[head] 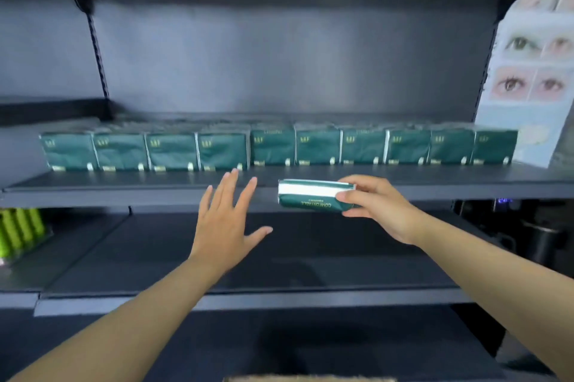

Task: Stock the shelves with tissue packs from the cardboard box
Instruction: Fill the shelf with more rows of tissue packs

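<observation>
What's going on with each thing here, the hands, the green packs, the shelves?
Left hand: open, fingers spread, holding nothing.
Right hand: grips a tissue pack.
Held tissue pack: in the air before the shelf edge.
Row of tissue packs: standing side by side.
Upper shelf: front strip bare.

row of packs at back of shelf, held pack in front

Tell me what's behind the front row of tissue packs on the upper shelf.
More pack tops show just behind the row of tissue packs, then the dark back panel. How many rows deep is hidden.
</observation>
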Tool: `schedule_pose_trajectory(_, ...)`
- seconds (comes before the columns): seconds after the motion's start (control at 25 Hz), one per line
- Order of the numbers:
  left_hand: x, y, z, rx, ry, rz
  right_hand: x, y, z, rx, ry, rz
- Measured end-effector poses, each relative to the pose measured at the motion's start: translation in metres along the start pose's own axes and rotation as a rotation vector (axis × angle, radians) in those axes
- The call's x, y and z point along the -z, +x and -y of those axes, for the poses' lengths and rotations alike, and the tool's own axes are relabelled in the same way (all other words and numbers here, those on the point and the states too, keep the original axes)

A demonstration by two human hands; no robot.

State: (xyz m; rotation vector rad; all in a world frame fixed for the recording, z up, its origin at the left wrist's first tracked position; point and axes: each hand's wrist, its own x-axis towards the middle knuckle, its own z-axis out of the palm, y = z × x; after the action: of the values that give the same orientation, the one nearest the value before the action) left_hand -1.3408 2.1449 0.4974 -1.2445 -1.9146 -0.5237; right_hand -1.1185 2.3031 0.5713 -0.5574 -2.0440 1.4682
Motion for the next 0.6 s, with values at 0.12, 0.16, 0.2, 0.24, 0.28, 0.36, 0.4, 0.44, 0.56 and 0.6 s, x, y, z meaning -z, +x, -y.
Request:
schedule_pose_trajectory(0.12, 0.006, 0.050, 0.023, 0.018, 0.017, -0.045, -0.003, 0.035, 0.035, 0.033, 0.031, -0.076)
schedule_pose_trajectory(0.16, 0.003, 0.063, 0.030, 0.022, 0.024, -0.041, -0.006, 0.047, 0.040, 0.038, 0.027, -0.084)
schedule_pose_trajectory(0.2, -0.001, 0.074, 0.036, 0.020, 0.034, -0.031, -0.009, 0.060, 0.042, 0.034, 0.022, -0.093)
schedule_pose_trajectory(0.24, -0.006, 0.084, 0.042, 0.010, 0.044, -0.027, -0.012, 0.072, 0.043, 0.030, 0.013, -0.098)
schedule_pose_trajectory(0.28, -0.013, 0.093, 0.048, -0.003, 0.051, -0.019, -0.017, 0.084, 0.041, 0.018, 0.017, -0.109)
schedule_pose_trajectory(0.36, -0.032, 0.108, 0.061, -0.024, 0.061, 0.013, -0.027, 0.110, 0.032, -0.040, 0.040, -0.140)
schedule_pose_trajectory(0.4, -0.040, 0.115, 0.067, -0.029, 0.066, 0.032, -0.034, 0.122, 0.029, -0.089, 0.051, -0.147)
schedule_pose_trajectory(0.44, -0.047, 0.121, 0.071, -0.023, 0.064, 0.045, -0.040, 0.135, 0.025, -0.138, 0.064, -0.151)
schedule_pose_trajectory(0.56, -0.067, 0.138, 0.081, 0.034, 0.003, 0.123, -0.056, 0.173, 0.018, -0.265, 0.049, -0.230)
schedule_pose_trajectory(0.6, -0.072, 0.141, 0.082, 0.055, -0.017, 0.162, -0.060, 0.185, 0.017, -0.264, -0.037, -0.301)
